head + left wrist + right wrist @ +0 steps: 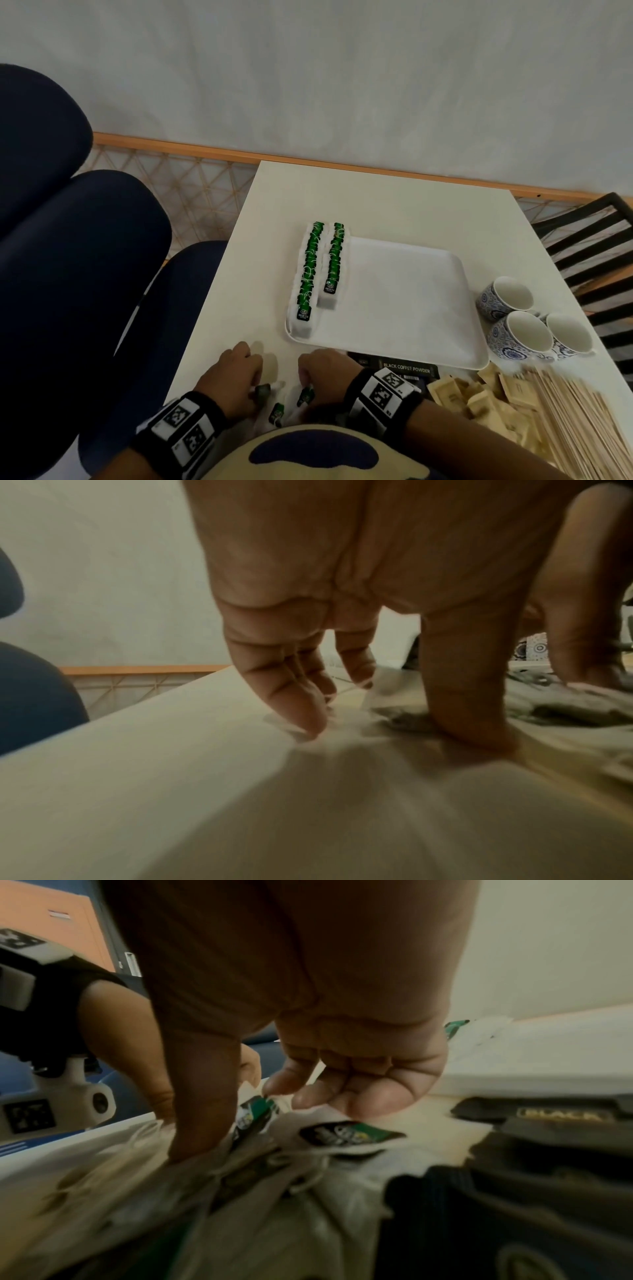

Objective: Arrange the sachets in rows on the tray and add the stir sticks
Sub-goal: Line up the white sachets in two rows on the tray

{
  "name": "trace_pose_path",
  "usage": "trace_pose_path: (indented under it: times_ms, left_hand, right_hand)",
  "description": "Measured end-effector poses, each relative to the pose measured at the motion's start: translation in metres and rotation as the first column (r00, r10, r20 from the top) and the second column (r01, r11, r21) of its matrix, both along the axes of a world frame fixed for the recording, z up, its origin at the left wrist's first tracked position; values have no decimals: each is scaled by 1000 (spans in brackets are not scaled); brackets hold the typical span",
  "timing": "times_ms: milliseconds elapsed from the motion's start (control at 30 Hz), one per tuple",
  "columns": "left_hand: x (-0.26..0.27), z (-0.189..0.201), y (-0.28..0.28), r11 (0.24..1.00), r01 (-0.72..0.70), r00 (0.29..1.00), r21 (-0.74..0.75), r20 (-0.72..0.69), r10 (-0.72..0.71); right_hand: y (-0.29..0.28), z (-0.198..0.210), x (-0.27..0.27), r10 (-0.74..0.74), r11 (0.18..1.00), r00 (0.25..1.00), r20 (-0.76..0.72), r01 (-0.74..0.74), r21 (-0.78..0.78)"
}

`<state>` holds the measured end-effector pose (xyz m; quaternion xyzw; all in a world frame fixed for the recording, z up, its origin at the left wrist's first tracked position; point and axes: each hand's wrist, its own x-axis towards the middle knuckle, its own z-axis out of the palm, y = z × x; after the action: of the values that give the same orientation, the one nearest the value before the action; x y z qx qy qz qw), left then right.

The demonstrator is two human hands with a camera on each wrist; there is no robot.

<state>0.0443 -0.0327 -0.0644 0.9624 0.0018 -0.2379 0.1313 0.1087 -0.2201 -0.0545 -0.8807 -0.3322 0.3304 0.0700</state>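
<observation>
Both hands work the loose tea bags (278, 411) at the table's six o'clock edge — left hand (233, 380) fingers spread, pressing down; right hand (325, 373) pinching one — tray (411, 308) toward twelve.

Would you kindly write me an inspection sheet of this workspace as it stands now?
Surface: white rectangular table, partly covered.
Job's things: white plastic tray holds two rows of green tea sachets at its left side; loose tea sachets, black coffee sachets, tan paper sachets and wooden stir sticks lie off the tray.
Clutter: three blue-patterned cups.
Grips: left hand and right hand work in the loose tea sachets.
Cables: nothing seen.
Surroundings: dark blue chairs, black slatted chair, white wall.
</observation>
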Motion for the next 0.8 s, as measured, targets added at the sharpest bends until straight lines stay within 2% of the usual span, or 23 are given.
trace_pose_path:
  times_ms: [67,133,267,367,533,600,700,800]
  left_hand:
    - [2,-3,0,999,-36,999,-40,6,36]
    - [1,-4,0,986,-88,996,-143,-20,86]
    - [1,-5,8,948,-125,991,-291,-77,107]
    - [1,-8,12,929,-167,986,-331,-69,153]
    - [3,-12,9,913,-241,964,-329,32,265]
    - [4,-8,7,875,-247,955,-416,50,293]
    - [11,5,3,766,-260,931,-588,56,359]
    - [21,18,-1,676,-266,902,-687,69,425]
  right_hand:
    - [-3,-3,-2,-16,999,999,-39,17,29]
    - [-5,-6,-5,-59,996,996,-63,63,68]
    - [-8,-3,-3,-160,977,982,-101,172,122]
    - [-15,3,0,-228,951,965,-126,249,184]
    - [-20,21,7,-284,904,946,-159,319,284]
    - [-22,31,11,-313,872,930,-190,361,330]
    - [-24,49,16,-291,861,936,-199,347,373]
    - [-22,67,19,-267,818,916,-300,380,431]
